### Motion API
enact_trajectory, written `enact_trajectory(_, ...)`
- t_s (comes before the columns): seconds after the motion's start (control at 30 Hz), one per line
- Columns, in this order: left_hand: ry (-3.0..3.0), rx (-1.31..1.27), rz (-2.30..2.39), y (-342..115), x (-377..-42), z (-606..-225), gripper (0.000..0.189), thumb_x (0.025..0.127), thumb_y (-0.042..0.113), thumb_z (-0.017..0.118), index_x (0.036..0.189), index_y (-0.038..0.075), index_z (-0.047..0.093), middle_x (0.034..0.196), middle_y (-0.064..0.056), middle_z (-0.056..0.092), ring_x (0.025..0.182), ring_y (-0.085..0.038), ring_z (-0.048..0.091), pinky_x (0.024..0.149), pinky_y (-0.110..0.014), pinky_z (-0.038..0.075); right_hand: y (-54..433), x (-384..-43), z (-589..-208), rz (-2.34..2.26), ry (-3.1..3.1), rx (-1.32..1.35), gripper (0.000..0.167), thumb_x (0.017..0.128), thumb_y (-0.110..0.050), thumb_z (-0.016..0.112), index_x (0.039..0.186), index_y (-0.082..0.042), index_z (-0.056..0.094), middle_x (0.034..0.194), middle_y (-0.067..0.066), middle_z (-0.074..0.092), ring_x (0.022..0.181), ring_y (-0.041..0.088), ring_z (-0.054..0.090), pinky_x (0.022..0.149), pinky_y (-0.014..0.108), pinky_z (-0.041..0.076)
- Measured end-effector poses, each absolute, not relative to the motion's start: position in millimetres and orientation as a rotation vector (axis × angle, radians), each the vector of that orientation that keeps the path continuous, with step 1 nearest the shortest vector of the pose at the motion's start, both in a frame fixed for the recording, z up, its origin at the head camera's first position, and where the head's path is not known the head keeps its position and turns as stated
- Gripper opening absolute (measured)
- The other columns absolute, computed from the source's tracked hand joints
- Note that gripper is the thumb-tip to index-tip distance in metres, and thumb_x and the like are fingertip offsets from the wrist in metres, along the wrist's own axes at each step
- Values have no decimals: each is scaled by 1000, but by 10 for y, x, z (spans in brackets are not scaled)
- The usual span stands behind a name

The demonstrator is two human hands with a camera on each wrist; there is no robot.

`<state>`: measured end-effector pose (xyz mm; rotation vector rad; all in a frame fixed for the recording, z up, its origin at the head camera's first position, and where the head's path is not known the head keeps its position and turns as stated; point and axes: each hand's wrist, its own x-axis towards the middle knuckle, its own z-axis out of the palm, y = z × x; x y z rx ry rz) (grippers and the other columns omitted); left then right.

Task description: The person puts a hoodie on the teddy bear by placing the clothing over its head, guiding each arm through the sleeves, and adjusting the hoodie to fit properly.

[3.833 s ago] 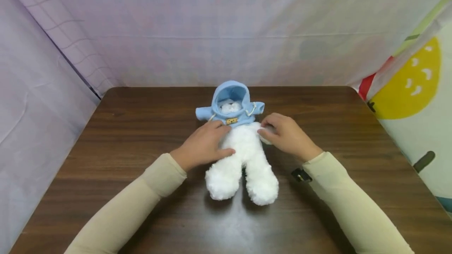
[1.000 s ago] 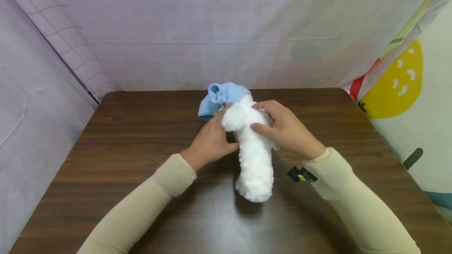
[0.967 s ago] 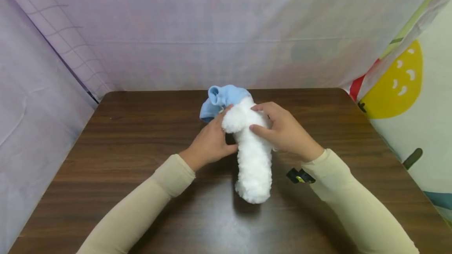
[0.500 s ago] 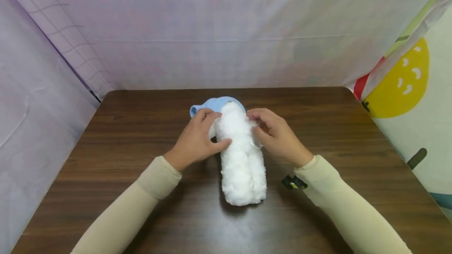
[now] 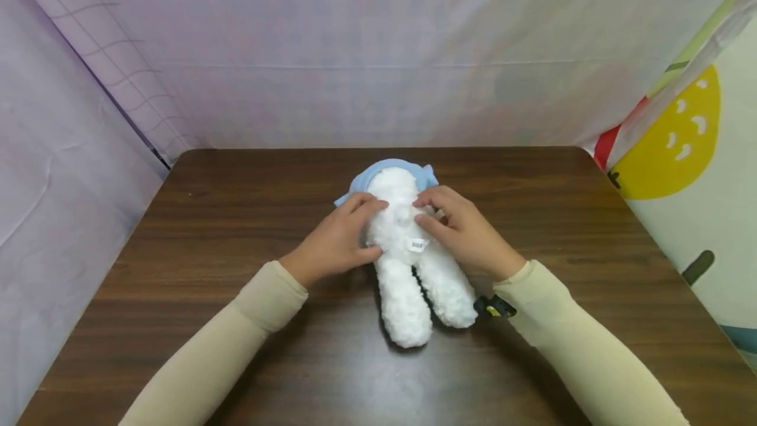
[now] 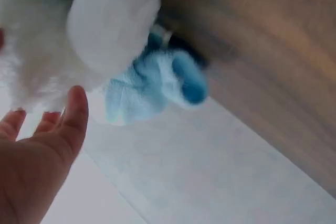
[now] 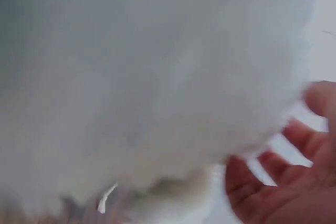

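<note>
A fluffy white plush toy lies back-up on the table, legs toward me, with a small printed tag on its lower back. Its head end overlaps a light-blue hoodie; the toy's face is hidden. My left hand holds the toy's left side, thumb below and fingers above. On the opposite side, my right hand holds the upper body with curved fingers. A blue sleeve sticks out past the fur in the left wrist view. White fur fills most of the right wrist view.
The dark wooden table ends at a pale hanging cloth along its back edge. Another cloth with a yellow print hangs at the right. A small black device sits at my right wrist.
The toy has been turned from front-up, through its side, to back-up, and its legs have spread apart. The hoodie's front is now turned out of sight. Both hands stay at the toy's sides.
</note>
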<state>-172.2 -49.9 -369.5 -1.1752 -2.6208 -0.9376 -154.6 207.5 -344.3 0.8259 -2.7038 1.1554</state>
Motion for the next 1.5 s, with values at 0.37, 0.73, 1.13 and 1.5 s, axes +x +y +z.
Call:
enact_trajectory(0.37,-2699,-1357,-679,-356,-1818,-3694,36,99,11,59,135,10,63,133,-12,55,112,-24,58,92,-36,48,2196,-1630,-3501,649,-2881,1038,10,92,-15,73,97,-11,65,94,-2,59,77,16,56,69,33,47)
enact_trajectory(0.73,-2723,-1247,-391,-78,-1903,-3699,30,92,16,72,121,16,63,113,-5,50,105,-24,45,84,-33,45,2355,-1802,-3641,876,-2922,1124,10,92,-15,73,84,-21,69,77,-11,61,66,11,52,61,28,45)
enact_trajectory(1.13,-2996,-1142,-403,-64,-2053,-3553,88,90,28,75,158,10,22,162,-21,8,146,-37,16,108,-44,37,2103,-1769,-3602,370,-2942,853,63,80,-25,84,128,-4,49,128,21,45,119,40,43,87,54,44)
enact_trajectory(1.5,-3010,-1173,-576,-171,-2111,-3625,71,93,27,71,153,13,38,158,-16,23,143,-30,20,110,-42,34,2103,-1904,-3608,507,-3030,833,88,82,-23,83,151,-4,33,151,22,32,136,42,29,108,56,32)
